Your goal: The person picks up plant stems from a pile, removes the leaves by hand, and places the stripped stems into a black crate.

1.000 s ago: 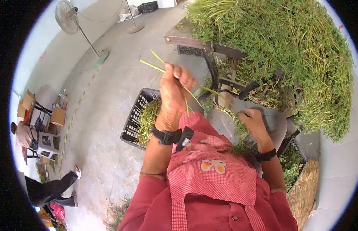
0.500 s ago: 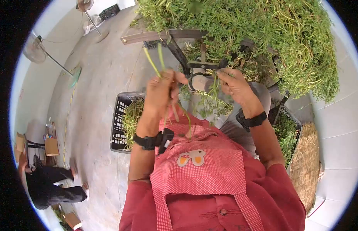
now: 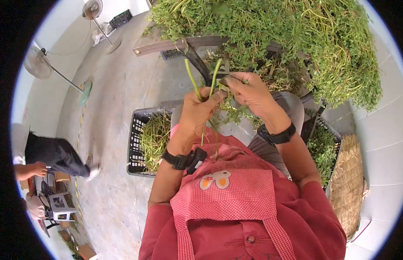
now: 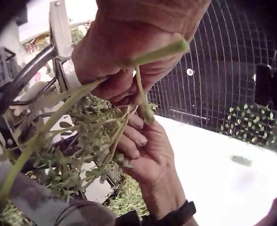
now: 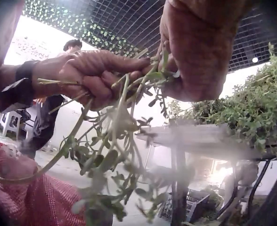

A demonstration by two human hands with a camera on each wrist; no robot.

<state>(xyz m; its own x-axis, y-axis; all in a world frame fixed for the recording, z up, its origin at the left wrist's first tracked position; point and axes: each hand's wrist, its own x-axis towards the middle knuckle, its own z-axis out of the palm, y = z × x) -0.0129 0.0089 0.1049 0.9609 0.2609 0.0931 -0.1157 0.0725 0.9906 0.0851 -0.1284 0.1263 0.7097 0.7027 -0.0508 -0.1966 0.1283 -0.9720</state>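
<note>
My left hand (image 3: 198, 112) grips a few long green stems (image 3: 191, 78), whose bare ends stick up past the fingers while thinner ends hang below. Right beside it, my right hand (image 3: 252, 96) pinches a leafy sprig (image 3: 236, 113) between thumb and fingers. The fingertips of both hands meet around the stems. In the right wrist view, small rounded leaves (image 5: 108, 160) dangle under the joined hands. The left wrist view has the right hand (image 4: 150, 153) with its fingers curled beside the stems, and a thick stem (image 4: 39, 132) running down to the left.
A large heap of leafy greens (image 3: 271, 26) covers the table (image 3: 145, 48) ahead. On the floor, a black crate (image 3: 136, 143) with stems stands left, another crate of greens (image 3: 322, 145) right, by a straw mat (image 3: 345, 186). A person (image 3: 54, 151) walks at far left.
The hands were apart, the right one low with a long stem; now they have come together at the left hand's stems. The view has turned slightly right, and the passer-by has moved.
</note>
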